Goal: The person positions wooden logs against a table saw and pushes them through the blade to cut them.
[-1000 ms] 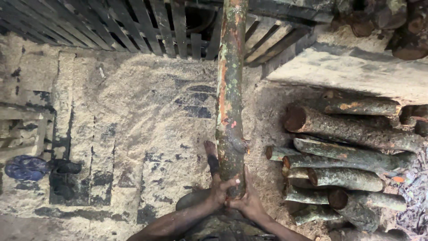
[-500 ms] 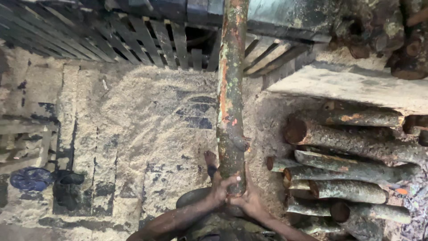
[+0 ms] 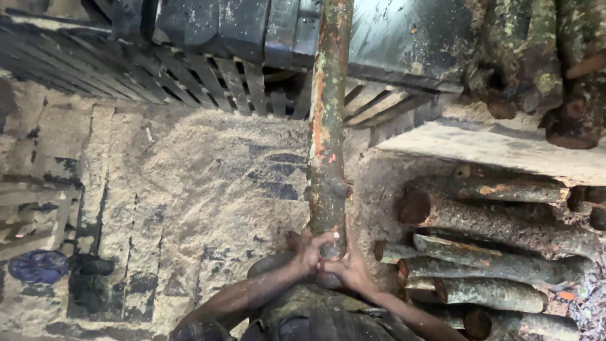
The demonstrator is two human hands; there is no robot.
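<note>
My left hand (image 3: 314, 247) and right hand (image 3: 351, 270) wrap fingers tight around the near end of a long mossy log (image 3: 327, 132), log pile (image 3: 492, 252) just right of it, sawdust floor (image 3: 189, 189) left.

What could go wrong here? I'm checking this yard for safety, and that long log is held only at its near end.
The log is gripped by the left hand and right hand at one end only; it might roll or slip and pinch fingers. Sawdust covering the floor could make footing slippery. The stacked logs close on the right might catch a foot or shift.
</note>
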